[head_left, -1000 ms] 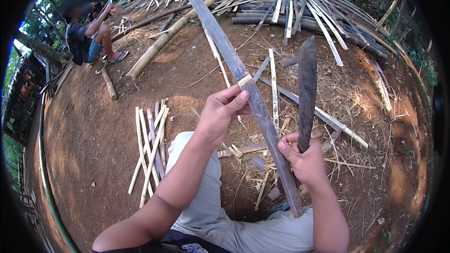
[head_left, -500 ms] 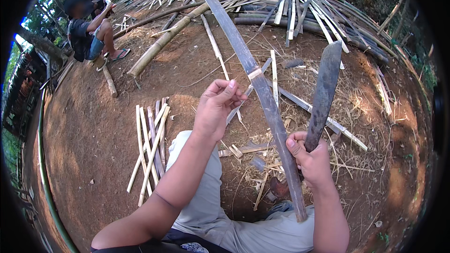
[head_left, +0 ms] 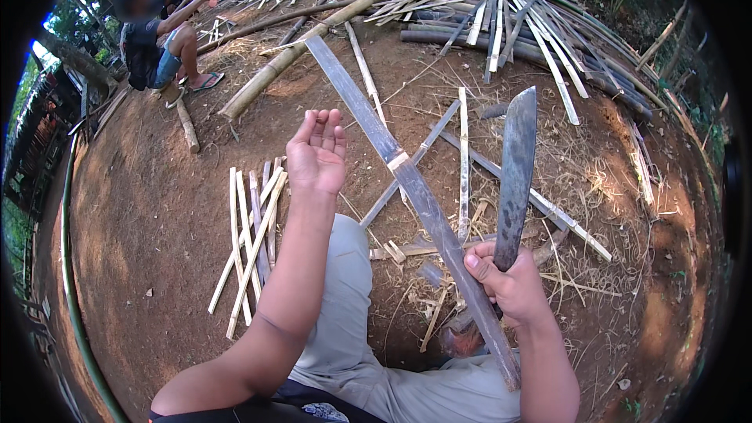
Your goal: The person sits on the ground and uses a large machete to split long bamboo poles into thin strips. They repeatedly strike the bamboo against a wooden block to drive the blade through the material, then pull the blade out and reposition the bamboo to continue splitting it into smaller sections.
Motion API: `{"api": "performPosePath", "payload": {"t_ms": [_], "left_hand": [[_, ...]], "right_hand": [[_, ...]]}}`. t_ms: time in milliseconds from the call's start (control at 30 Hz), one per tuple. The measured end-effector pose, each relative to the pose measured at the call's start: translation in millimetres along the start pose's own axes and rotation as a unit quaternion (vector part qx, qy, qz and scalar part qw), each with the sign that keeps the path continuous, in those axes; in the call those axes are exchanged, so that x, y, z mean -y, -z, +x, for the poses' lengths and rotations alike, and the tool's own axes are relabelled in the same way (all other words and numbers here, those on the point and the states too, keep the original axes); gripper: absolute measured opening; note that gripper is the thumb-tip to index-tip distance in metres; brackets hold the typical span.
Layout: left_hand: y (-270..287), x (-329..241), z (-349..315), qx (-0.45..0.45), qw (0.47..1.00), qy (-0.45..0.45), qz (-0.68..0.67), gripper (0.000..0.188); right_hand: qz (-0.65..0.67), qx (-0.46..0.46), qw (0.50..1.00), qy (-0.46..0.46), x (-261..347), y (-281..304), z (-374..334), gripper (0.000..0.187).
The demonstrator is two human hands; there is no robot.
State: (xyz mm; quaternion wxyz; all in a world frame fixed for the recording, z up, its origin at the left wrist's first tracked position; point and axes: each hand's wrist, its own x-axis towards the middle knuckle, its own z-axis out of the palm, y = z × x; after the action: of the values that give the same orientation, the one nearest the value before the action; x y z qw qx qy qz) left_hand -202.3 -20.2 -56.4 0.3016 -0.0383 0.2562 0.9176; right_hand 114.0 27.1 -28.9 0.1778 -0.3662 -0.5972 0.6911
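Observation:
My right hand (head_left: 511,286) grips the handle of a long dark machete (head_left: 517,168), its blade pointing up and away from me. A long grey split bamboo strip (head_left: 407,180) runs from my lap up and to the left across the dirt. My left hand (head_left: 317,153) is raised with its fingers apart, palm turned toward me, to the left of the strip and not touching it. My grey trouser leg (head_left: 352,321) shows below both hands.
A bundle of thin bamboo slats (head_left: 251,235) lies on the dirt at my left. Several bamboo poles and strips (head_left: 501,16) are piled at the back. Another person (head_left: 160,39) sits at the far left. Scraps and dry chips litter the ground (head_left: 595,188) on the right.
My left hand let go of the bamboo strip and moved left, fingers spreading. The machete in my right hand tilted slightly to the right.

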Motion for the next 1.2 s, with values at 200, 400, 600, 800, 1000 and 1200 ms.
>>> {"api": "performPosePath", "payload": {"t_ms": [200,400,600,800,1000,1200], "left_hand": [[-10,10,-29,0.023,0.942,-0.017,0.334,0.069],[-21,54,-88,0.406,0.846,0.198,0.284,0.056],[-14,70,-85,0.326,0.895,0.190,0.237,0.026],[-19,68,-99,0.332,0.888,0.190,0.255,0.023],[-11,83,-127,0.308,0.879,0.275,0.237,0.021],[-2,94,-148,0.299,0.871,0.294,0.257,0.013]], "right_hand": [[0.035,-0.017,0.999,0.008,2,5,0,0.022],[0.119,0.010,0.993,-0.021,-5,2,7,0.021],[0.088,-0.013,0.991,-0.098,-7,-12,12,0.025],[-0.290,-0.225,0.923,0.117,-7,9,18,0.040],[-0.493,-0.230,0.790,0.282,-7,13,17,0.020],[-0.576,-0.210,0.711,0.344,-12,14,29,0.011]]}}
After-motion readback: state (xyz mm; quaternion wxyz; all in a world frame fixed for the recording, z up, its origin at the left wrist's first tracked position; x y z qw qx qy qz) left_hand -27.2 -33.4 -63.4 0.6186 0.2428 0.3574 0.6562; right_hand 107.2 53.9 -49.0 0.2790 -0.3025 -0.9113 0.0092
